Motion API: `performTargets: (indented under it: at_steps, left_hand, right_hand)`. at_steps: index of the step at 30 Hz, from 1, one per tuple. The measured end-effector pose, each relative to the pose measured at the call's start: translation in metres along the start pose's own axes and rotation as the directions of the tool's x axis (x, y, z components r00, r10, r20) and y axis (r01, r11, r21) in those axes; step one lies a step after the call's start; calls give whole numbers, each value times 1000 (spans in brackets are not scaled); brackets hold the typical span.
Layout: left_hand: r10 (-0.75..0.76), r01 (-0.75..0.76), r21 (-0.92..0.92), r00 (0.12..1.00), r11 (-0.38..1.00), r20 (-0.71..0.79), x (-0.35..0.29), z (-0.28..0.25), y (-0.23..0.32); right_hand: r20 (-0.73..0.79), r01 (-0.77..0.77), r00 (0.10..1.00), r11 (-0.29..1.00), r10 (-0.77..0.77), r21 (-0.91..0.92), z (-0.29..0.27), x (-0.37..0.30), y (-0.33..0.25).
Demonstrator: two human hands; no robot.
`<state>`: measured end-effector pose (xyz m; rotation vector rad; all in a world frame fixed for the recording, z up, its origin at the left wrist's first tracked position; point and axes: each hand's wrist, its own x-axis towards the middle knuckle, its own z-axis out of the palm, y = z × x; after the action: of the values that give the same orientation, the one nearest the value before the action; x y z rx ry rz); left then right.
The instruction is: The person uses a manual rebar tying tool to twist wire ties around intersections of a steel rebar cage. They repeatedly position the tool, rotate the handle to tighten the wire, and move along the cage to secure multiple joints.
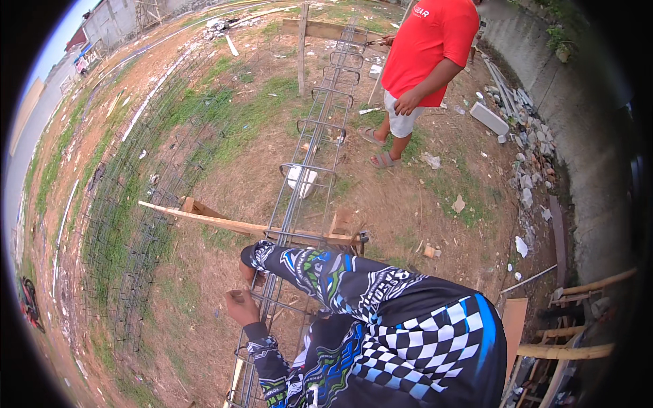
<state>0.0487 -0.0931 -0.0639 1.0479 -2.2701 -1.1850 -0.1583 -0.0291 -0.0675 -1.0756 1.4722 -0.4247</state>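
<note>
A long rebar cage [289, 211] of parallel steel bars with bent stirrups [309, 166] stretches from below me toward the far end. My left hand [241, 307] is at the cage's left side, its fingers curled in; what they hold is too small to make out. Just beyond it, my right hand [252, 274] is closed at the same edge, partly hidden by its sleeve and the bars. Both patterned sleeves reach over the cage from the right and below. Under the bars, close past my hands, runs a wooden crosspiece [224, 221].
A person in a red shirt [428, 47] stands at the far right by the cage, holding a tool at its far end. More rebar cages [129, 251] lie on the grass at left. Rubble [534, 149] lines the concrete wall [592, 136]; a wooden post [303, 54] stands far off.
</note>
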Motion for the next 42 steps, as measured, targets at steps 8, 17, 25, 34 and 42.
performTargets:
  at_steps: [8,17,25,34,42]
  left_hand:
    - [-74,75,-127,997,989,10,-3,-3,8]
    - [25,-28,-37,996,999,-86,-9,-6,29]
    - [-93,85,-74,989,994,-118,-15,-15,22]
    - [14,-25,-88,992,996,-123,-5,0,6]
    - [25,-44,-135,990,990,-140,-7,-6,21]
  right_hand:
    - [26,-177,977,872,212,-456,13,-26,-55]
    - [-220,-82,975,864,-33,-497,24,-49,-33]
    - [-440,104,651,647,-618,-756,67,-75,-36]
    - [-240,-65,710,278,-662,-958,75,-81,-58]
    - [-499,-233,788,574,-362,-785,87,-79,-82]
